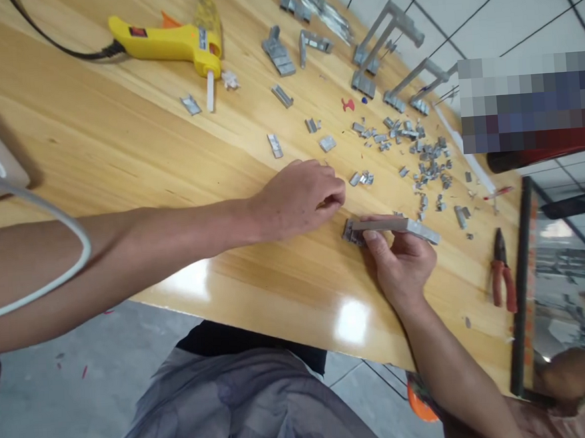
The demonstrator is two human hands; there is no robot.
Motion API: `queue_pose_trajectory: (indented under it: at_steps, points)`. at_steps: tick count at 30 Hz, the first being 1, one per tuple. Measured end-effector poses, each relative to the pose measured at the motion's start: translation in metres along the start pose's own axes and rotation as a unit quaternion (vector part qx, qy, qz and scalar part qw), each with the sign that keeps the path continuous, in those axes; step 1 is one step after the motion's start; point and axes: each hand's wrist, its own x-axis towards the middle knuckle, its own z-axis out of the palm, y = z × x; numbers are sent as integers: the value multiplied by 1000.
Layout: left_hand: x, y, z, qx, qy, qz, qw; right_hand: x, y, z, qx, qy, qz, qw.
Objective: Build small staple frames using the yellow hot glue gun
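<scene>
Right of the middle, the right hand grips a long grey piece. The left hand is curled; can't tell if it's empty. Tall grey frames stand upper right, little bits lie loose below.

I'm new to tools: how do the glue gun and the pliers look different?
The glue gun is yellow; the pliers have red handles. The glue gun has a black cord; the pliers have none. Both lie on the wooden table, untouched.
</scene>
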Motion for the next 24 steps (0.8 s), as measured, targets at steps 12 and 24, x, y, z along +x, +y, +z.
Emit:
queue_pose_trajectory:
  at_steps: [12,24]
  points:
    - [-1,0,2,13,-2,-4,1000,7,-16,1,-28,-20,11,999]
    - [-2,1,1,19,-9,-6,1000,4,-14,2,-24,-18,13,999]
